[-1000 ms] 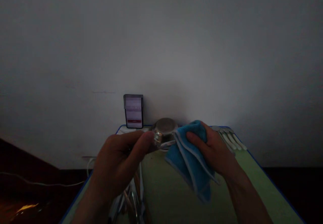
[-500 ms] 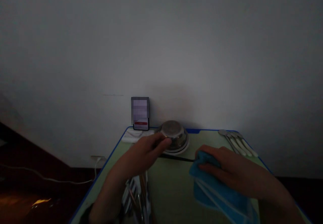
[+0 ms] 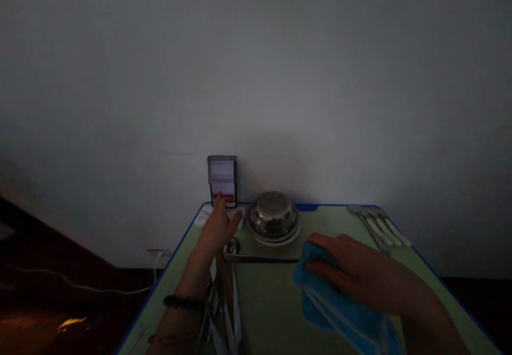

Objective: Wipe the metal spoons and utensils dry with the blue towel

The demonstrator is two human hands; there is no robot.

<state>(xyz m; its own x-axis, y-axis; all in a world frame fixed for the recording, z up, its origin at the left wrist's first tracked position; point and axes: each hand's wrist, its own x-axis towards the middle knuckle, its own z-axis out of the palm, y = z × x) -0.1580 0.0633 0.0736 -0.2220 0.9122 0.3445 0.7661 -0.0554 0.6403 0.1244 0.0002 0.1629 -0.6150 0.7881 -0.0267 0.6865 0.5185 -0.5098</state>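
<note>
My left hand (image 3: 220,226) reaches to the far left of the table, index finger stretched out to the lower part of the phone (image 3: 229,188) and thumb apart; it holds nothing. Whether the fingertip touches the screen I cannot tell. My right hand (image 3: 340,261) is closed around a folded blue cloth (image 3: 340,309) with pale edging, above the right side of the table. Between my hands a ladle (image 3: 256,259) lies across the table, its bowl to the left and its handle end near the cloth.
Upturned metal bowls (image 3: 274,213) stand by the wall. Several spoons and forks with pale handles (image 3: 382,227) lie at the far right of the table (image 3: 272,301). Knives, chopsticks and other utensils (image 3: 224,307) lie under my left forearm. A white cable (image 3: 156,263) hangs at the left.
My left hand has moved left from in front of the metal bowls to the phone, its index finger now extended. The ladle's bowl has come into view. My right hand has shifted slightly left with the cloth.
</note>
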